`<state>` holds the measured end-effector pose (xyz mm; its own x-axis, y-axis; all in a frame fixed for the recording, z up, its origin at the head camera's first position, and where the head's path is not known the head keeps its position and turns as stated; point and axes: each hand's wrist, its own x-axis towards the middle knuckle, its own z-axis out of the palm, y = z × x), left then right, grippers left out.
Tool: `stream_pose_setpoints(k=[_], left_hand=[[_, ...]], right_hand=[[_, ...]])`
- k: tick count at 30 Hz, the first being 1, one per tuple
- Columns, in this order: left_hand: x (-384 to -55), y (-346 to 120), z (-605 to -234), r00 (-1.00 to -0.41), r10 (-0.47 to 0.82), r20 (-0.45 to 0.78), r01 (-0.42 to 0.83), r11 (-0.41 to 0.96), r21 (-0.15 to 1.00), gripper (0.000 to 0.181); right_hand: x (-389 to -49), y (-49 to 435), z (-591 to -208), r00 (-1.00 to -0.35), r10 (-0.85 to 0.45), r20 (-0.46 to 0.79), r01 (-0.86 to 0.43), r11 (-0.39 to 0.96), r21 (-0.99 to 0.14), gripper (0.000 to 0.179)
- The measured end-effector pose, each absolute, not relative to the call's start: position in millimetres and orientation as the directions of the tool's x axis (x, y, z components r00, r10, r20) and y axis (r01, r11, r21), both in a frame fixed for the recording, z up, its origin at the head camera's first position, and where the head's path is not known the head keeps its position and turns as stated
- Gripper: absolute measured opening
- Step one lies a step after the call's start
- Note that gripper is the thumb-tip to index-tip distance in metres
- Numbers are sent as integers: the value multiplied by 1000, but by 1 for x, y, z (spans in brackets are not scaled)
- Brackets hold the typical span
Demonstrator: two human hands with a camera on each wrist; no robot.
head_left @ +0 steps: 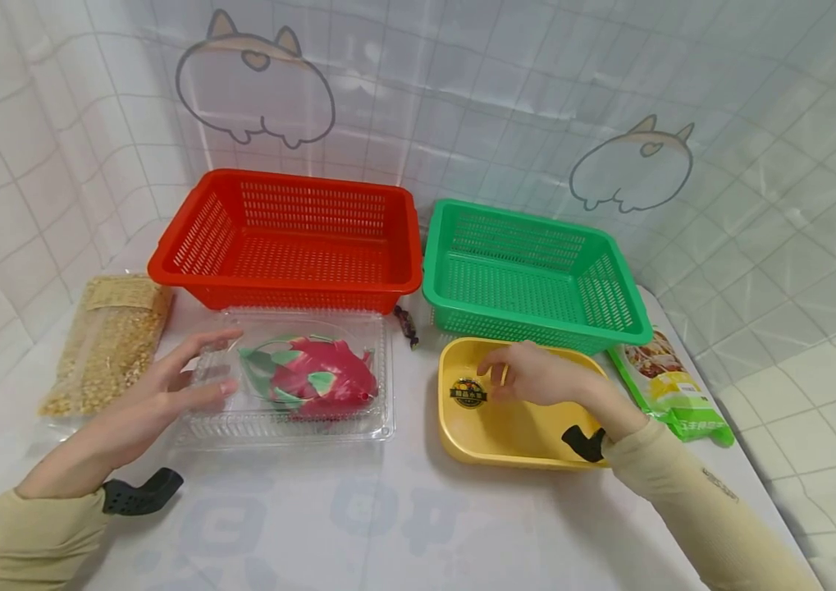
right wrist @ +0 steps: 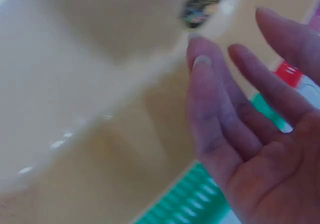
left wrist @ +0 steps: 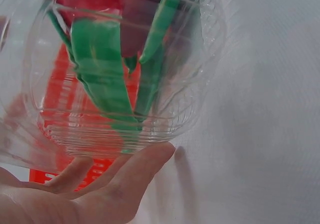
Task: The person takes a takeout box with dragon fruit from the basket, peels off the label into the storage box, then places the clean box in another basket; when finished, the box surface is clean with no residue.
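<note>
A clear plastic box [head_left: 196,431] holds a red dragon fruit [head_left: 336,377] with green scales. My left hand [head_left: 166,386] is at the box's left end, thumb and fingers spread and fairly straight. In the left wrist view the thumb tip [left wrist: 162,151] is right at the ribbed side wall. My right hand [head_left: 536,373] is over a yellow plastic basin [head_left: 491,443] with a dark label [head_left: 468,392] inside its left wall. Its fingers [right wrist: 207,109] are loosely bent and hold nothing; the basin looks blurred in the right wrist view.
A red basket [head_left: 285,300] and a green basket [head_left: 536,328] stand at the back. Between them lies a small dark-wrapped candy [head_left: 406,327]. A bag of pale kernels [head_left: 107,353] lies at left, a green printed packet [head_left: 672,386] at right.
</note>
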<state>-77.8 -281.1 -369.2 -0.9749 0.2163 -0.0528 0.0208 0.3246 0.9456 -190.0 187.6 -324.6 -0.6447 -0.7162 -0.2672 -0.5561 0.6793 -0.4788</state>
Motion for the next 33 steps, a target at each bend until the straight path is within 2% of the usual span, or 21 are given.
stream_pose_setpoints(k=[7,16,21,25,33], left_hand=[[-78,-283,-368,-974,216,-65,10,327,945,69],[-79,-285,-368,-974,215,-77,-2,327,945,70],[-79,-285,-368,-973,217,-82,-9,321,947,70],[-80,-284,-368,-972,220,-83,-8,321,947,70],[-80,-284,-370,-971,226,-83,-7,317,948,70]], right_hand=[[-176,172,-300,-740,-652,-166,-489,691,-532,29],[-146,130,-280,-814,-577,-67,-341,568,-749,34],[-135,103,-287,-850,-526,-19,-284,490,-824,48],[-130,87,-300,-852,-523,-5,-251,417,-873,58],[-125,68,-320,-868,-495,-29,-152,321,-935,70]])
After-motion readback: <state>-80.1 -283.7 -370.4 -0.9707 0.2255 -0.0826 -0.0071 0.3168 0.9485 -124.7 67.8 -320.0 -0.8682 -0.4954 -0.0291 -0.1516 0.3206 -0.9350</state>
